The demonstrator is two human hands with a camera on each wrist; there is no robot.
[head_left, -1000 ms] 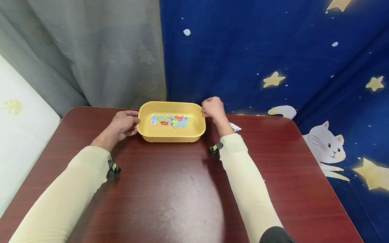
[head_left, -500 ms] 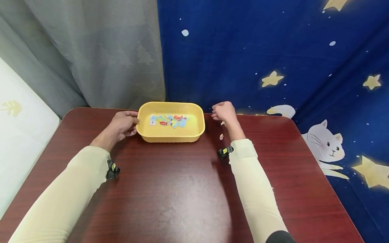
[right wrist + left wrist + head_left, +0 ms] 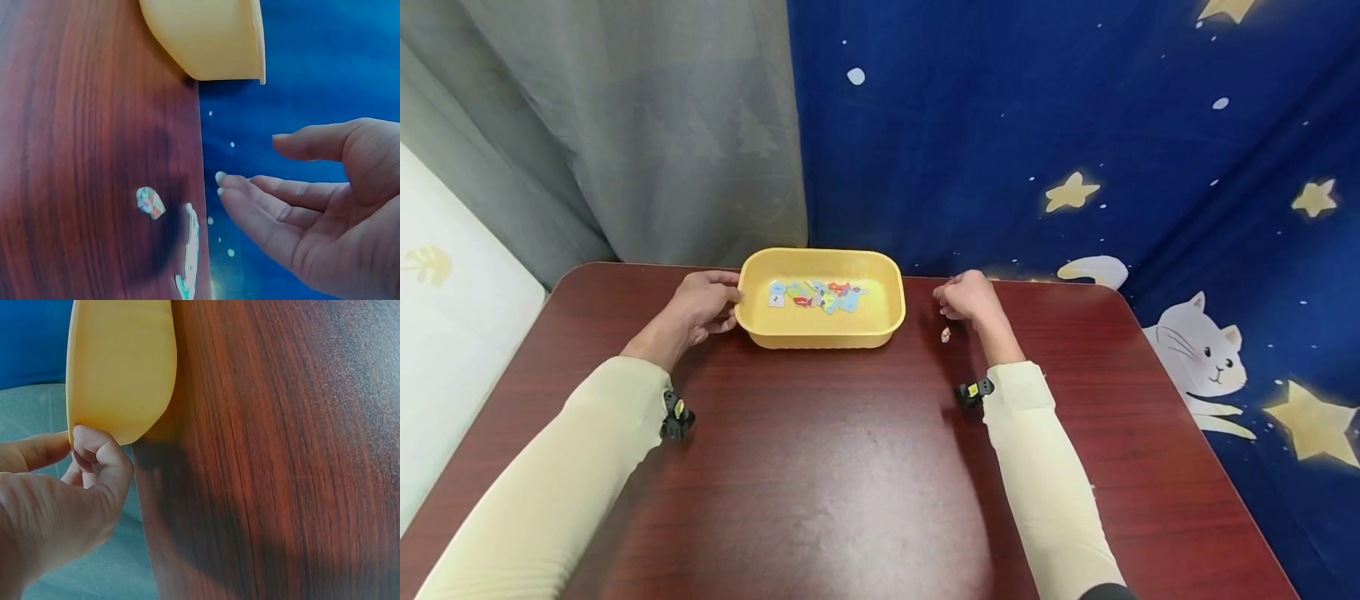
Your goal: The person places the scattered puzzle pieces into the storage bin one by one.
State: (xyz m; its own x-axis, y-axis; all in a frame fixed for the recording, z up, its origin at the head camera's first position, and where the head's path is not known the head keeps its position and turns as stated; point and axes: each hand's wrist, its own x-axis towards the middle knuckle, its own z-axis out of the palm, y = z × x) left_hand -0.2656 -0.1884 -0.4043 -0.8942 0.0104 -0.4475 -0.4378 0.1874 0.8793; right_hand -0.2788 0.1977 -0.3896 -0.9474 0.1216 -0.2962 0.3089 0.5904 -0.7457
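Note:
My left hand (image 3: pixel 700 308) pinches the left end of a yellow plastic tub (image 3: pixel 820 342) at its rim. The left wrist view has the thumb on one side of that rim (image 3: pixel 71 362) and curled fingers on the other. Several flat, colourful printed pieces (image 3: pixel 827 297) lie on the tub's floor. To the right of the tub, my right hand (image 3: pixel 970 296) hovers by the table's back edge, thumb and fingers apart with nothing between them. Near it on the table lie a small printed piece (image 3: pixel 150 203) and a longer narrow piece (image 3: pixel 190 250); the longer one is hidden in the head view.
The dark red wooden table (image 3: pixel 820 467) ends just behind the tub. Beyond that edge hang a grey curtain (image 3: pixel 700 150) and a blue curtain (image 3: pixel 940 150) with stars and a cat. A white surface (image 3: pixel 452 308) stands at the left.
My right hand has moved from the tub's right end rightward and a little nearer, baring the small piece on the table. My left hand has kept its hold on the tub.

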